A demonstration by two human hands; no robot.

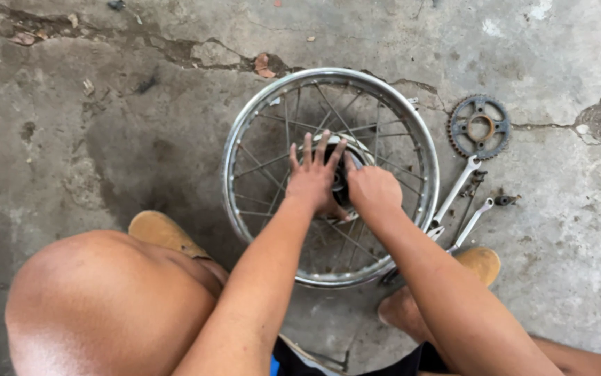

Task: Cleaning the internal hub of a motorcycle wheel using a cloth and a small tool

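The floor is grey, cracked and dirty. On it lies a big shiny wheel with thin spokes, flat in the middle of the view. The dark hub sits in the wheel's centre. A bare knee fills the 7 o'clock corner. The left hand rests on the hub with its fingers spread wide and pointing to 12 o'clock. The right hand is just beside it at 3 o'clock, closed up on the hub's edge; I cannot tell what it pinches. A tan shoe touches the wheel at 8 o'clock, and another shoe is at 4 o'clock. A round toothed sprocket lies outside the wheel at 2 o'clock. Two wrenches lie just under it, at 3 o'clock from the wheel. A small bolt lies near them.
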